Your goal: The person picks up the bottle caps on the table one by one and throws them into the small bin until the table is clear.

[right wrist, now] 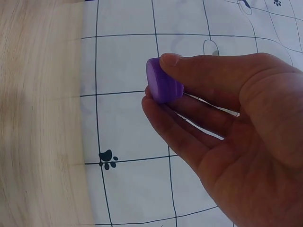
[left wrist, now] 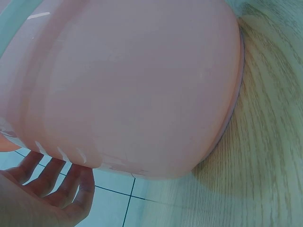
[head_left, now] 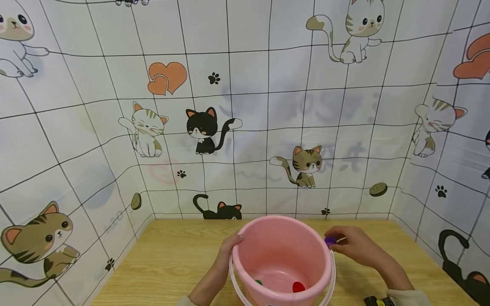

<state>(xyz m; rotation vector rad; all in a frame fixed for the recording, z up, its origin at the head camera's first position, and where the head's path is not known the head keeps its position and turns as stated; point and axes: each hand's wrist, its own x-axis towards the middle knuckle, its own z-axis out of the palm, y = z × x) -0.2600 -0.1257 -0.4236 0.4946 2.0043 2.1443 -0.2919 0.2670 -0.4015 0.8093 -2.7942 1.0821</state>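
Note:
A pink bucket (head_left: pixel 281 259) stands on the wooden table, its opening tipped toward the head camera. My left hand (head_left: pixel 226 259) grips its rim on the left; in the left wrist view the fingers (left wrist: pixel 54 177) lie against the outer wall. My right hand (head_left: pixel 354 244) is just outside the right side of the rim. It pinches a small purple block (right wrist: pixel 164 81) with a rounded face between thumb and fingers. Inside the bucket lie a red piece (head_left: pixel 298 287) and a green piece (head_left: pixel 259 282), the green one mostly hidden by the front rim.
The white handle (head_left: pixel 332 280) hangs down around the bucket's front. A black and yellow object (head_left: pixel 377 301) shows beside the right sleeve at the bottom edge. The wooden table (head_left: pixel 183 242) meets white sheets with cat prints (head_left: pixel 249 148) at the back and both sides.

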